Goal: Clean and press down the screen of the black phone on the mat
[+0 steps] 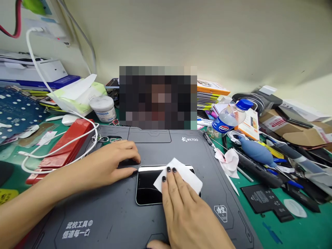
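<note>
A black smartphone (146, 186) lies screen up on a dark grey work mat (111, 214). My right hand (186, 211) lies flat over its right half, fingers stretched out and pressing a white wipe (185, 173) onto the glass. My left hand (109, 164) rests on the mat at the phone's upper left corner, fingers curled down and touching the phone's edge.
A red packet (64, 145) and a looped white cable (52, 152) lie left of the mat. A white jar (103, 109) and tissue pack (77, 93) stand behind. Right of the mat are a water bottle (229, 117), blue air blower (255, 150), crumpled tissue (229, 160), tools and a phone battery (267, 200).
</note>
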`<action>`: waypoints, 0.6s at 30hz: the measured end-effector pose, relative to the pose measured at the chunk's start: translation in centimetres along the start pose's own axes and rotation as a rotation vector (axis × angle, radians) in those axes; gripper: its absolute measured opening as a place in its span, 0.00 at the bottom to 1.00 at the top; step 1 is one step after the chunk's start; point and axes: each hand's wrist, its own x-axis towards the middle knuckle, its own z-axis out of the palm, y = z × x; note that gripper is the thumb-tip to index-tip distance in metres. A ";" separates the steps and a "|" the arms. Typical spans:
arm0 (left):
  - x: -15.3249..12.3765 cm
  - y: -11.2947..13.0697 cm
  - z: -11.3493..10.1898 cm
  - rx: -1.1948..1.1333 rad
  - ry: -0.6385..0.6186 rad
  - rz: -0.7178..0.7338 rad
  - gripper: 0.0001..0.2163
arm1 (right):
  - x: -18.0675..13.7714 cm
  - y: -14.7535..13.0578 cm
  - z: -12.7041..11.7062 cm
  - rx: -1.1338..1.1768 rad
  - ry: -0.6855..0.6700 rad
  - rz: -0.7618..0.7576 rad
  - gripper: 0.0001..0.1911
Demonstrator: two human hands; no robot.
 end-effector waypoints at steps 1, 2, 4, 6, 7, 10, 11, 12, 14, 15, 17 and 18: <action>0.0 0.0 0.0 0.003 0.001 -0.001 0.06 | -0.2 -0.1 0.0 -0.017 -0.003 0.013 0.43; 0.0 0.0 0.1 0.006 0.003 -0.001 0.06 | -0.4 -0.1 0.0 -0.027 -0.001 0.010 0.38; 0.0 0.1 0.2 0.014 0.008 -0.002 0.07 | -0.6 -0.2 0.0 -0.035 0.014 -0.033 0.28; 0.0 0.0 0.2 0.019 0.009 -0.001 0.09 | -0.4 -0.2 -0.1 -0.027 0.024 -0.068 0.27; 0.0 0.0 0.3 0.020 0.009 0.001 0.09 | -0.2 -0.1 -0.2 -0.023 0.028 -0.056 0.30; 0.0 -0.1 0.4 0.019 0.006 0.009 0.07 | 0.1 0.2 -0.3 -0.018 0.037 0.033 0.48; -0.1 -0.2 0.5 0.019 0.008 0.011 0.07 | 0.1 0.2 -0.3 -0.021 0.046 0.050 0.48; -0.1 -0.2 0.6 0.021 0.014 0.011 0.07 | -0.1 0.2 -0.3 -0.026 0.059 0.055 0.43; -0.1 -0.3 0.7 0.024 0.032 0.008 0.07 | -0.5 0.1 0.0 -0.015 0.095 0.007 0.28; -0.1 -0.3 0.8 0.023 0.039 0.007 0.07 | -0.8 0.1 0.2 0.001 0.110 -0.019 0.24; -0.1 -0.2 0.7 0.018 0.038 0.007 0.07 | -1.0 0.0 0.5 0.045 0.126 -0.050 0.23; -0.1 -0.2 0.7 0.013 0.031 0.008 0.07 | -1.1 0.1 0.6 0.068 0.128 -0.055 0.23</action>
